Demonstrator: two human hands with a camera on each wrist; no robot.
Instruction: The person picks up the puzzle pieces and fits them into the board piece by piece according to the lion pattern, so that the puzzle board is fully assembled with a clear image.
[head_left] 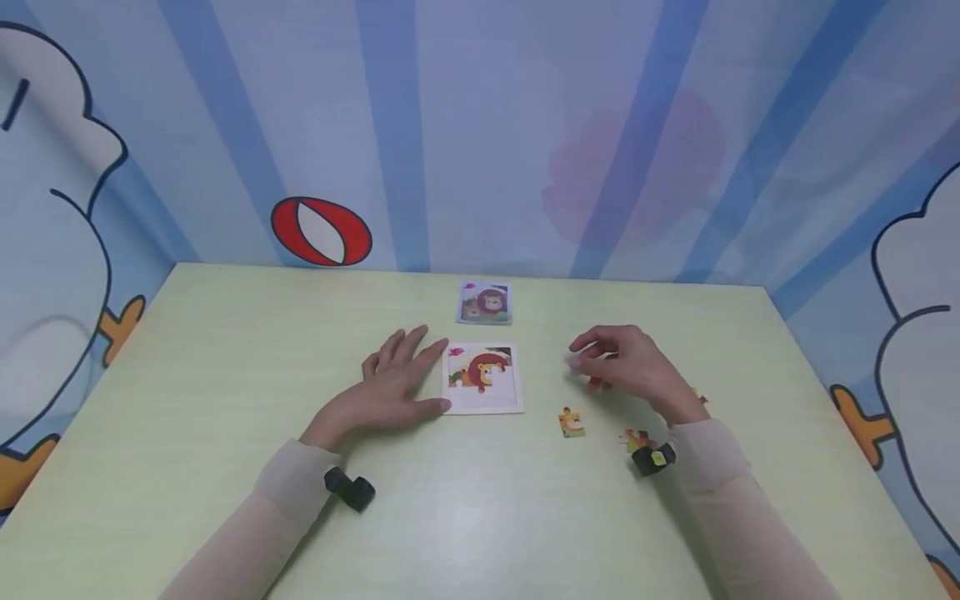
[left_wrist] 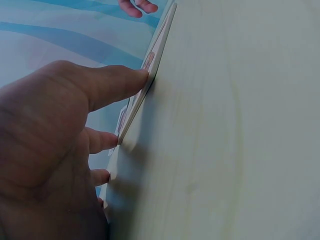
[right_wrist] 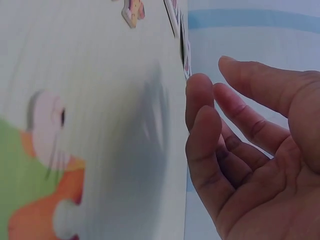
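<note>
A square puzzle tray [head_left: 504,398] lies mid-table with part of a lion picture fitted in it. My left hand [head_left: 390,390] is spread flat at its left side, thumb at the near corner and index finger at the far one. In the left wrist view the left thumb [left_wrist: 117,82] lies straight on the tray's edge. To the right of the tray, my right hand [head_left: 626,362] hovers over the table with loosely bent fingers. The right wrist view shows nothing between its thumb and fingers [right_wrist: 202,150]. A loose puzzle piece [head_left: 572,423] lies just below that hand.
Behind the tray lies a lion picture card [head_left: 484,303]. Another puzzle piece [head_left: 636,439] lies partly behind the right wrist camera [head_left: 652,458]. One more piece [head_left: 701,396] peeks out beside the right wrist. A printed curtain [head_left: 480,150] rises at the table's back edge.
</note>
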